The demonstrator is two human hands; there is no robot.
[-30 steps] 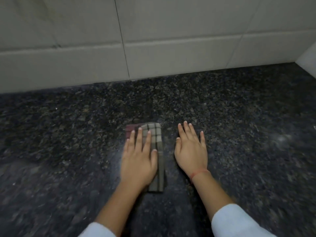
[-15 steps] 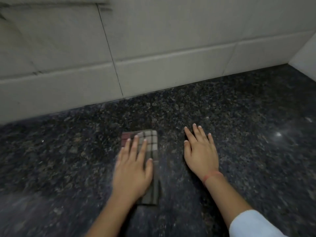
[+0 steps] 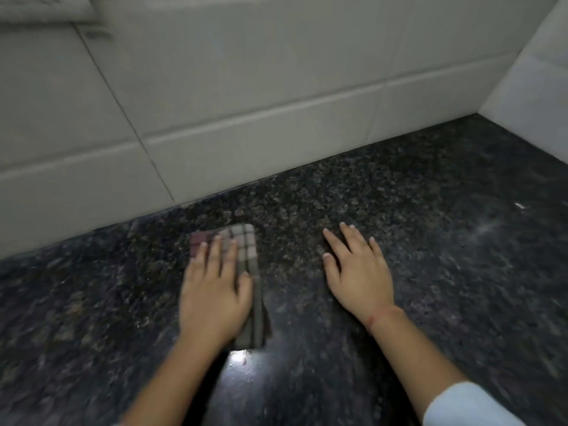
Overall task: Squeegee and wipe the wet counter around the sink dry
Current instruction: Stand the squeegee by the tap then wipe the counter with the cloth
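A folded checked cloth (image 3: 246, 244) in brown, grey and maroon lies flat on the dark speckled granite counter (image 3: 445, 272). My left hand (image 3: 213, 290) presses down on the cloth with flat, spread fingers and covers most of its left side. My right hand (image 3: 358, 269) rests palm down on the bare counter to the right of the cloth, fingers apart, holding nothing. A red thread circles my right wrist. No sink or squeegee is in view.
A pale tiled wall (image 3: 246, 118) runs along the back of the counter, close beyond the cloth. A second white wall (image 3: 534, 78) closes the corner at the far right. A bright reflection (image 3: 242, 358) shines on the counter just below the cloth.
My left hand has slid the cloth to the left and a little toward the back wall. My right hand has drifted apart from it, so the gap between my hands has widened.
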